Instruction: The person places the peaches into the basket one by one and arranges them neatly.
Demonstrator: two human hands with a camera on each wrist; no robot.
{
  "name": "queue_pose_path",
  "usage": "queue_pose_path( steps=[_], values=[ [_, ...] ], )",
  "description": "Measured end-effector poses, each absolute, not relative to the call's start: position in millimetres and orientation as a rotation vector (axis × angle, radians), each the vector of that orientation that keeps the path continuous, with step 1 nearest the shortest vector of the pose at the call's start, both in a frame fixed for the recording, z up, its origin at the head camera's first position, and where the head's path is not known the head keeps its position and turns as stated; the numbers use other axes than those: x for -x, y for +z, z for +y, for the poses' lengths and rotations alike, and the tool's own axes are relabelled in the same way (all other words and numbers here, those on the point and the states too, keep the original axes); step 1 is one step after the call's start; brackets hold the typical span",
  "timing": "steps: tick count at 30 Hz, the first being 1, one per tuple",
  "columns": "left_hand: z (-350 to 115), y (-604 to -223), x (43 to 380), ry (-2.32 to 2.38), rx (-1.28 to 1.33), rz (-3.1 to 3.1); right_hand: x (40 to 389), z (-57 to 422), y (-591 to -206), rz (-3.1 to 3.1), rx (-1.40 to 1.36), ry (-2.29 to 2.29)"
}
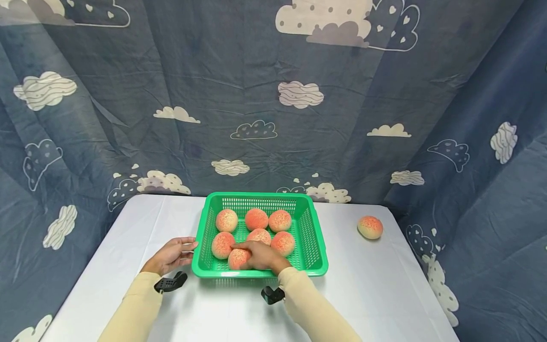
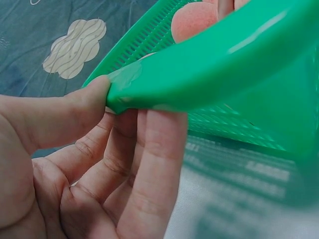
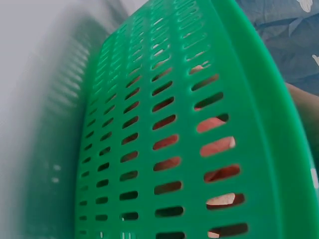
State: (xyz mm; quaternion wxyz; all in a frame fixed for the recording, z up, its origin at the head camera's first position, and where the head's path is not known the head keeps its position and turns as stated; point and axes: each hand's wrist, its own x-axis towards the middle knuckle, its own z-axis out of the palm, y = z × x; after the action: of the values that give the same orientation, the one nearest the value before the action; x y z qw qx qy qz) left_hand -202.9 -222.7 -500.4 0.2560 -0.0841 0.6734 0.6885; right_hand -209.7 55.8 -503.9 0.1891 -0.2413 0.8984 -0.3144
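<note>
A green plastic basket [image 1: 318, 237] with slotted walls stands on the table, holding several peaches [image 1: 279, 221] with red-speckled skin. My left hand [image 1: 173, 256] is at its left side. In the left wrist view, the thumb [image 2: 75, 112] lies on the rim [image 2: 199, 74] and the fingers come up beneath it, pinching the edge. My right hand [image 1: 262, 255] reaches over the front wall into the basket and grips the frontmost peach [image 1: 238, 260] from its right. In the right wrist view the slotted wall [image 3: 149, 124] hides most of that hand; bits of fingers show through the slots.
One more peach [image 1: 370, 227] lies outside the basket, toward the back right of the white table [image 1: 363, 285]. A dark blue curtain [image 1: 256, 71] with cloud prints hangs behind the table and along both sides.
</note>
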Motion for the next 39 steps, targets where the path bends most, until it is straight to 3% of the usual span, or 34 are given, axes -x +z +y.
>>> queue_pose_path(
  steps=[16, 39],
  values=[
    [-222.6, -499.9, 203.2, 1.855, 0.238, 1.835, 214.6, 79.2, -492.4, 2.386, 0.729, -0.995],
    [-221.2, -499.0, 202.8, 1.840, 0.230, 1.848, 231.5, 158.4, -471.3, 2.196, 0.602, -1.396]
  ],
)
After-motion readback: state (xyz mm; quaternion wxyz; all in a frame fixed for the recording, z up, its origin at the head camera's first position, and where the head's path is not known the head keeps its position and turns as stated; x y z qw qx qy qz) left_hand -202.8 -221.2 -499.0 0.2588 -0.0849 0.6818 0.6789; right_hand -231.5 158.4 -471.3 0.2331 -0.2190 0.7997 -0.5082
